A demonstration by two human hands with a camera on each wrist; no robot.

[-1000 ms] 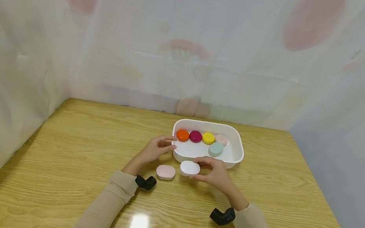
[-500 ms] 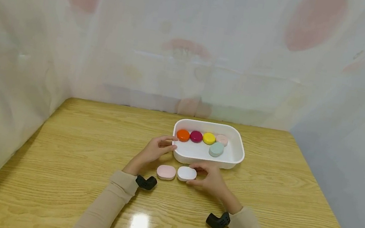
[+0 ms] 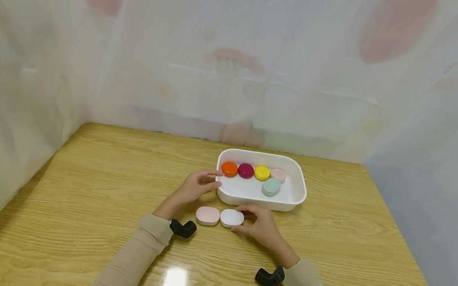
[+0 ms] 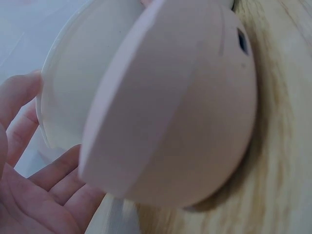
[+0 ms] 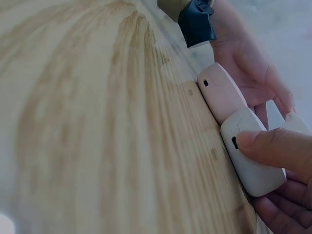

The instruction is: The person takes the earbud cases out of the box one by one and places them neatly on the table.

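Observation:
My right hand (image 3: pixel 261 227) pinches a white oval case (image 3: pixel 231 218) between thumb and fingers, low at the table. The case has a small dark slot in its side, just by the thumb (image 5: pixel 253 141) in the right wrist view. End to end with it on the left sits a matching pink oval case (image 3: pixel 207 215), its own slot visible from both wrists. My left hand (image 3: pixel 192 188) touches the left end of a white tray (image 3: pixel 257 202) with extended fingertips. The pink case fills much of the left wrist view, covering part of the tray.
Inside the tray, orange (image 3: pixel 229 169), magenta (image 3: pixel 245 170), yellow (image 3: pixel 262 173) and pale pink (image 3: pixel 278 175) rounded pieces stand in a row, a pale green one (image 3: pixel 271 186) in front. A wood-grain table (image 3: pixel 86 220) lies beneath; a patterned curtain (image 3: pixel 165 93) hangs behind.
My right hand has brought the white case down and to the left, from near the tray's front wall to beside the pink case. The left hand has stayed at the tray.

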